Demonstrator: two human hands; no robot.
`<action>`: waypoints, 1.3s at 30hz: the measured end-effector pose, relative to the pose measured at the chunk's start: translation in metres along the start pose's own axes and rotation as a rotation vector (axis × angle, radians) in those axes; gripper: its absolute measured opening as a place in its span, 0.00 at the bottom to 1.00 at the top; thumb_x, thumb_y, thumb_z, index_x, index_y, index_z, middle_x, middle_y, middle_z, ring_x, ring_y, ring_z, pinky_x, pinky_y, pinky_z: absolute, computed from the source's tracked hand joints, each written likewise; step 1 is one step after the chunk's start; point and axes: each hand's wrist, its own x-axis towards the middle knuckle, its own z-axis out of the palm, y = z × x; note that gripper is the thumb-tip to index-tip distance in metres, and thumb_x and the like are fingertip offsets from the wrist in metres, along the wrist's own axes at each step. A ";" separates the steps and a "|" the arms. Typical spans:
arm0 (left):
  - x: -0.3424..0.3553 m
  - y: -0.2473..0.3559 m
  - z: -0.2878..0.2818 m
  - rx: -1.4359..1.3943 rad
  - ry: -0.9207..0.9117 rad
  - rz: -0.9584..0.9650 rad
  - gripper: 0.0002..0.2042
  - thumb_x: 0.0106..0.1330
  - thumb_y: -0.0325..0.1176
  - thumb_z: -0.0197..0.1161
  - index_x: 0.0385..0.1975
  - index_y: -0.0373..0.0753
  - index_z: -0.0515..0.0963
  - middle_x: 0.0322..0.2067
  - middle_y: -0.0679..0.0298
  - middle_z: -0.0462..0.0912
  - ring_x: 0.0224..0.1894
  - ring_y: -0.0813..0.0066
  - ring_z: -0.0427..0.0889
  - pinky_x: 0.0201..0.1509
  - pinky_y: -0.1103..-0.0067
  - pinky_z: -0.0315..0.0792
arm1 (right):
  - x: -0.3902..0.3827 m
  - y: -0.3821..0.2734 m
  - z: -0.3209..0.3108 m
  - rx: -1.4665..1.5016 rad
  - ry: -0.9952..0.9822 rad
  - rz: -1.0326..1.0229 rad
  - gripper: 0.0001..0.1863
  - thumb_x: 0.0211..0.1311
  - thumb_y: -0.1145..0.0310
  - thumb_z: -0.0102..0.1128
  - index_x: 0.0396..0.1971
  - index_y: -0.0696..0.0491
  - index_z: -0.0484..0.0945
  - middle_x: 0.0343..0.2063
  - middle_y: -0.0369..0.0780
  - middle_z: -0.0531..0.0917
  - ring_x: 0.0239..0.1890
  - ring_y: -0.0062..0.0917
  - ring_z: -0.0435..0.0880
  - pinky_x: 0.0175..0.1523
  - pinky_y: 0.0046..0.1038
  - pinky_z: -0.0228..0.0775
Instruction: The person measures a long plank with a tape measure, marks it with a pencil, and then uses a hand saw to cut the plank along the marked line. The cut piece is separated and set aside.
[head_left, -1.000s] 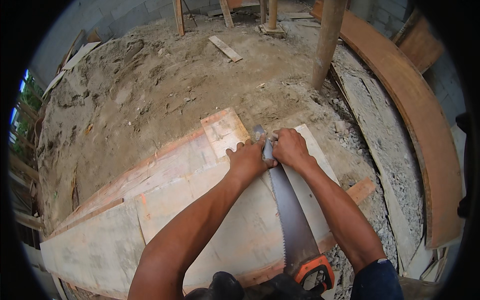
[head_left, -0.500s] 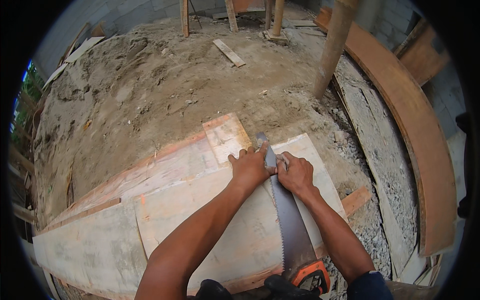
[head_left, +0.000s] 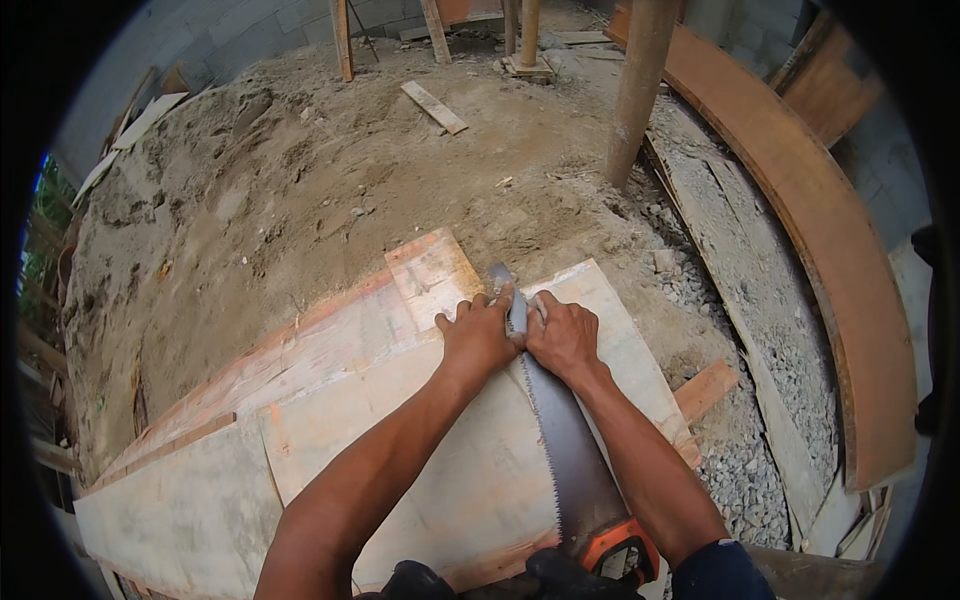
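Note:
A handsaw (head_left: 572,465) with a grey blade lies lengthwise over a pale, stained plywood panel (head_left: 340,480). Its orange and black handle (head_left: 618,552) is close to my body, and the toothed edge faces left. My left hand (head_left: 478,338) pinches the blade near its narrow far end from the toothed side, the outer fingers spread over the wood. From the other side my right hand (head_left: 565,338) has its fingers curled against the blade's back edge. The two hands nearly meet. Whether something small sits between the fingertips is hidden.
A short board piece (head_left: 432,275) lies at the panel's far edge. Beyond rises a sand mound (head_left: 300,190) with a loose plank (head_left: 434,107). At right stand a round post (head_left: 640,100) and a long curved-looking brown board (head_left: 800,200), beside gravel (head_left: 750,480).
The whole view has shifted, so the scene sits slightly further left. Both hands remain at the blade's far end, with little visible change in their grip.

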 end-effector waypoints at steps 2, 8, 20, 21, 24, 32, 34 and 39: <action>-0.002 0.000 0.001 0.035 0.014 -0.003 0.38 0.55 0.48 0.67 0.68 0.49 0.62 0.55 0.54 0.73 0.59 0.55 0.69 0.61 0.41 0.52 | 0.001 -0.001 0.001 0.043 0.008 -0.040 0.13 0.58 0.60 0.55 0.35 0.54 0.77 0.24 0.51 0.82 0.31 0.48 0.82 0.40 0.46 0.71; -0.001 0.001 0.000 -0.006 -0.003 -0.010 0.40 0.54 0.52 0.69 0.68 0.49 0.62 0.55 0.54 0.73 0.58 0.54 0.70 0.61 0.42 0.52 | 0.011 0.000 0.000 0.128 0.070 0.056 0.15 0.58 0.60 0.54 0.34 0.57 0.78 0.28 0.53 0.83 0.36 0.50 0.82 0.44 0.46 0.72; -0.002 0.005 -0.004 -0.046 -0.019 -0.030 0.43 0.52 0.56 0.69 0.68 0.46 0.62 0.56 0.53 0.72 0.61 0.54 0.67 0.60 0.45 0.52 | 0.045 -0.009 -0.048 -0.051 -0.419 0.048 0.17 0.49 0.67 0.60 0.39 0.58 0.80 0.39 0.52 0.83 0.46 0.44 0.82 0.50 0.38 0.74; -0.004 0.006 -0.004 -0.032 -0.042 -0.050 0.43 0.52 0.57 0.69 0.68 0.47 0.62 0.59 0.55 0.71 0.63 0.55 0.65 0.63 0.45 0.49 | 0.042 -0.009 -0.053 -0.053 -0.432 0.046 0.17 0.48 0.68 0.60 0.39 0.59 0.80 0.39 0.52 0.83 0.46 0.43 0.82 0.50 0.38 0.74; -0.003 0.010 -0.006 -0.008 -0.052 -0.094 0.43 0.52 0.57 0.69 0.68 0.48 0.62 0.62 0.57 0.69 0.66 0.56 0.63 0.67 0.44 0.45 | 0.010 -0.005 -0.066 -0.030 -0.507 0.044 0.16 0.46 0.71 0.59 0.37 0.60 0.80 0.38 0.52 0.83 0.45 0.43 0.82 0.50 0.37 0.74; -0.001 0.009 -0.002 -0.008 0.000 -0.074 0.43 0.51 0.55 0.71 0.68 0.48 0.62 0.60 0.54 0.72 0.66 0.54 0.63 0.66 0.46 0.48 | -0.061 0.012 -0.091 -0.098 -0.549 0.045 0.12 0.44 0.72 0.58 0.31 0.57 0.81 0.30 0.50 0.82 0.38 0.43 0.82 0.45 0.37 0.72; 0.001 0.007 0.000 -0.059 -0.009 -0.061 0.42 0.52 0.53 0.70 0.68 0.48 0.62 0.59 0.53 0.70 0.66 0.52 0.60 0.67 0.40 0.39 | -0.083 0.019 -0.099 -0.068 -0.520 0.000 0.06 0.40 0.73 0.57 0.22 0.54 0.81 0.19 0.48 0.80 0.28 0.43 0.81 0.36 0.39 0.69; 0.003 0.006 0.001 -0.044 -0.013 -0.058 0.42 0.51 0.53 0.70 0.67 0.48 0.63 0.61 0.53 0.70 0.66 0.52 0.61 0.67 0.42 0.42 | -0.123 0.030 -0.111 -0.047 -0.595 0.059 0.19 0.45 0.72 0.59 0.41 0.58 0.81 0.36 0.53 0.83 0.42 0.42 0.83 0.49 0.37 0.73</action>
